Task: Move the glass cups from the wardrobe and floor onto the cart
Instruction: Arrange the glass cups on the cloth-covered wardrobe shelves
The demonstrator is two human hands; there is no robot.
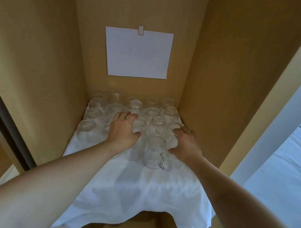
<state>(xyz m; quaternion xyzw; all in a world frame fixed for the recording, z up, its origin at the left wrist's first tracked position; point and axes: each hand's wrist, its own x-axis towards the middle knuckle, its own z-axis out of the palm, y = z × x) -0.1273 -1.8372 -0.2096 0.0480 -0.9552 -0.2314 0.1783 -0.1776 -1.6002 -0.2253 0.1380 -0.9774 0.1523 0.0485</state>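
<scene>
Both hands reach the clear upturned glass cups on the white cloth: left hand spread over the middle ones, right hand curled over the right-side ones, grip unclear.

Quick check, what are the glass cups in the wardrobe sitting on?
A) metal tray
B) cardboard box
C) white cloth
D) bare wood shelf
C: the glass cups stand on a white cloth that covers the shelf and drapes over its front edge.
</scene>
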